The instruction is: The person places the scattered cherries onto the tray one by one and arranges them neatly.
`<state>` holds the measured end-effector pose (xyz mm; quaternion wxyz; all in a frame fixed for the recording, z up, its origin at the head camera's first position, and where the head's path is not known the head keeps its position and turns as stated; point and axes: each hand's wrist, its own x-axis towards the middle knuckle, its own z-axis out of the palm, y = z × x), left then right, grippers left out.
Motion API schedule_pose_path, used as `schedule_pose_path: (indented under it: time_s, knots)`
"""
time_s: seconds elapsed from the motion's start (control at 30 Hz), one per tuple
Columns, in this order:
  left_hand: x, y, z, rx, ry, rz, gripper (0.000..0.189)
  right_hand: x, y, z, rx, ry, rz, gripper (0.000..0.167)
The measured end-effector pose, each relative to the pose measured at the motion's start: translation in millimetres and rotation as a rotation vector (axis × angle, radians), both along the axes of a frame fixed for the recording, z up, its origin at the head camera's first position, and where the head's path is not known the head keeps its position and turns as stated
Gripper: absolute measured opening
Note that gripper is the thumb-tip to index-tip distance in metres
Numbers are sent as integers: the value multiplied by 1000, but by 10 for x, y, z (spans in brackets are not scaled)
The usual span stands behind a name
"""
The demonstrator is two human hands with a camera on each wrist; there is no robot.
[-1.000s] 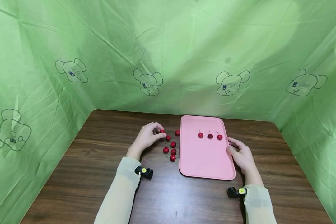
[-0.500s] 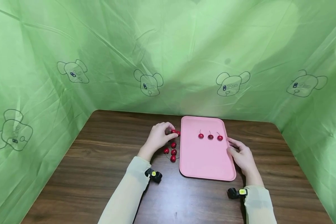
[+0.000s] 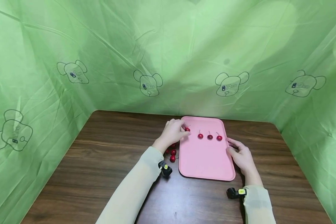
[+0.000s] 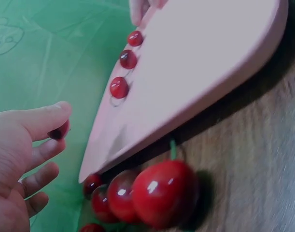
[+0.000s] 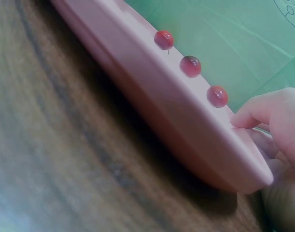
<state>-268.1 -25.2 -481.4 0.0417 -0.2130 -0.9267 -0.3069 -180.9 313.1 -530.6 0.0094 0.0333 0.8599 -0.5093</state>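
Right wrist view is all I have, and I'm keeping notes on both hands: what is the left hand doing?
Observer: The left hand pinches a cherry over the far left part of the pink tray.
Operator: Is anything on the table by the tray's left side?
Observer: Yes, several loose cherries lie close beside that edge.
Operator: Anything worn on that arm?
Observer: A pale sleeve, with a black device at its cuff.
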Motion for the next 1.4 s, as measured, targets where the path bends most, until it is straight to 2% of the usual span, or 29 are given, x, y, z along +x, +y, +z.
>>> schedule_pose_path:
  time_s: [0.23, 0.5, 0.7, 0.97, 1.4]
  knots:
    - [-22, 134, -97, -1, -16, 32, 24, -5, 0, -3, 7, 0, 0, 51]
    - [-31, 189, -188, 34, -7, 36, 23, -2, 6, -6, 8, 7, -6, 50]
    - [-48, 223, -269, 6, -9, 62, 24, 4, 9, -3, 1, -1, -7, 50]
    - [-22, 256, -267, -46, -40, 89, 28, -7, 6, -7, 8, -4, -5, 50]
    - [-2, 286, -280, -124, -25, 97, 29, -3, -10, 2, -10, -16, -12, 50]
